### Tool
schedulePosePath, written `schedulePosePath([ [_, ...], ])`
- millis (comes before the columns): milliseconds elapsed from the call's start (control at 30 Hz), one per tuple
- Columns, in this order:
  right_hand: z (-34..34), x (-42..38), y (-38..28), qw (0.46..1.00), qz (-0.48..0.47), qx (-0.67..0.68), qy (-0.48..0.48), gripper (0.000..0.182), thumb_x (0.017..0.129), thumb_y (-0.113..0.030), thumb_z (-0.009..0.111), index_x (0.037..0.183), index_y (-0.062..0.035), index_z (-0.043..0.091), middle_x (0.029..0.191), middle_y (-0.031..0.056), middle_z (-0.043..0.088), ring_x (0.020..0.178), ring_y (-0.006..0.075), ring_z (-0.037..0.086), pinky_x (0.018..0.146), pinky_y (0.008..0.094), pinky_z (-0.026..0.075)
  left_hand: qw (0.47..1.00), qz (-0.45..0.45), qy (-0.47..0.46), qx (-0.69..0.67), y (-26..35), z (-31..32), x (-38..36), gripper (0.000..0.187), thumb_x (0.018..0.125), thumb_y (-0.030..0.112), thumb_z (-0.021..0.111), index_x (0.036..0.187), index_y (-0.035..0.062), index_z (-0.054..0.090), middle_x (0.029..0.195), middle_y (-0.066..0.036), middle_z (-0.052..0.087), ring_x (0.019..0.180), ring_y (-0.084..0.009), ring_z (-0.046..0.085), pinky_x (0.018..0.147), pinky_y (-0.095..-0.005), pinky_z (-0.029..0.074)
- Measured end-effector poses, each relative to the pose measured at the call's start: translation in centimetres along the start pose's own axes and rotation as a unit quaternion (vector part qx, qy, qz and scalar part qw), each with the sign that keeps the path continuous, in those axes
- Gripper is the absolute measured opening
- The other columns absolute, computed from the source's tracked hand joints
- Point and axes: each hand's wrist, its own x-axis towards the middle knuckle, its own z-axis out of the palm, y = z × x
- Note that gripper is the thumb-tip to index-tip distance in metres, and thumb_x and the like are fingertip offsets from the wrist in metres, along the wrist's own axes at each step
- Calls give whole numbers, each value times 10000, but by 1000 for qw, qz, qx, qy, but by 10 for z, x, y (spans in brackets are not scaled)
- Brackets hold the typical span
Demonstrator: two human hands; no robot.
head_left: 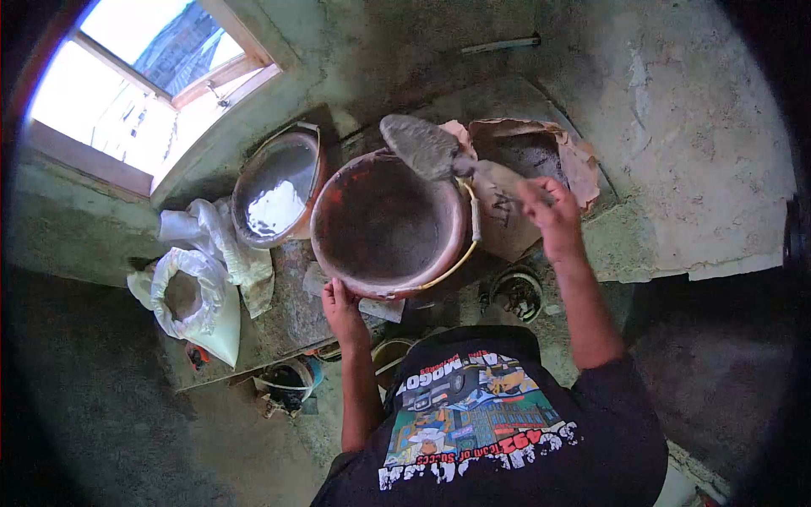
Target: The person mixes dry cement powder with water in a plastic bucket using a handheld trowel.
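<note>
A red bucket (384,224) is seen in the middle of the head view, tilted toward the camera so its grey-coated inside shows; it rests on a low, dirty ledge (287,317). The left hand (342,308) is laid on the bucket's near rim, fingers pressed together and curled over the edge. A trowel (422,148) is held by the right hand (547,207), fingers closed around the handle; how they lie cannot be told exactly, since the hand is blurred. The trowel blade is loaded with grey mortar and is held above the bucket's far rim, tilted. Just behind the bucket an opened paper cement sack (528,156) is seen, torn at the top, with grey powder inside. To the left, touching or just beside the red bucket, a second bucket (274,190) with pale liquid is placed. Further left, a white plastic bag (194,296) stands open, with crumpled white sheeting beside it. A window (144,76) is open at upper left. Small tins (517,291) are set on the floor near the person's black printed shirt (490,422).
</note>
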Motion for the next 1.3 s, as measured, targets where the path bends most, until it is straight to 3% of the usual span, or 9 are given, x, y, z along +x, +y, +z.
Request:
schedulePosePath([
  [33,-15,4,-5,997,70,29,21,251,897,-269,734,953,-39,651,847,-1,645,796,59,573,698,217,466,1000,5,7,-15,-1,3,2,260,1042,303,508,1102,50,502,1006,-52,592,905,-137,583,840,-322,495],
  [200,-105,14,-50,991,-106,-77,39,245,882,-223,740,980,-19,648,877,33,655,815,113,600,726,276,492,999,25,28,-7,8,15,-2,263,1047,297,501,1066,35,502,971,-49,577,873,-127,565,813,-308,493],
  [267,-129,11,-72,901,-262,-343,50,272,853,-183,762,1009,3,640,914,92,673,846,195,642,768,340,511,999,33,34,-4,3,12,-1,275,1049,304,488,1073,31,504,990,-54,576,894,-135,564,836,-319,485],
  [400,-160,21,-65,860,-229,-455,27,329,796,-175,790,1044,-11,649,959,165,666,899,335,660,805,395,512,996,60,70,-5,6,37,-7,325,1055,332,441,1089,16,509,1046,-74,575,961,-169,562,894,-348,458],
  [533,-155,38,-38,807,-264,-528,-16,354,762,-178,789,1063,-33,673,954,152,645,904,360,631,790,445,506,990,74,114,30,-7,37,-1,384,1064,302,346,1186,-7,539,1176,-124,597,1089,-227,570,987,-403,438],
  [700,-138,57,-22,784,-259,-560,-73,345,764,-176,772,1082,-70,687,990,114,625,971,311,612,827,431,489,978,135,104,123,-19,40,2,438,1060,308,328,1175,-32,579,1176,-143,590,1069,-237,567,976,-401,434],
  [800,-133,69,-5,763,-275,-581,-68,326,771,-169,761,1080,-92,690,1017,98,618,1008,291,601,852,429,476,902,207,193,325,-10,57,-10,472,1048,373,381,1117,-70,528,1113,-175,545,1016,-255,549,930,-392,433],
  [1033,-121,101,33,783,-280,-549,-90,269,796,-200,750,1032,-90,685,1004,111,624,981,310,618,840,442,483,916,195,187,298,-14,52,-8,453,1049,316,355,1174,-66,564,1166,-197,555,1074,-317,551,971,-435,414],
  [1300,-129,102,25,819,-233,-498,-165,304,782,-291,763,951,-48,697,880,165,656,874,341,658,773,458,520,963,188,162,107,-23,49,-1,445,1054,389,395,1117,-34,519,1091,-138,587,994,-244,597,900,-409,472],
])
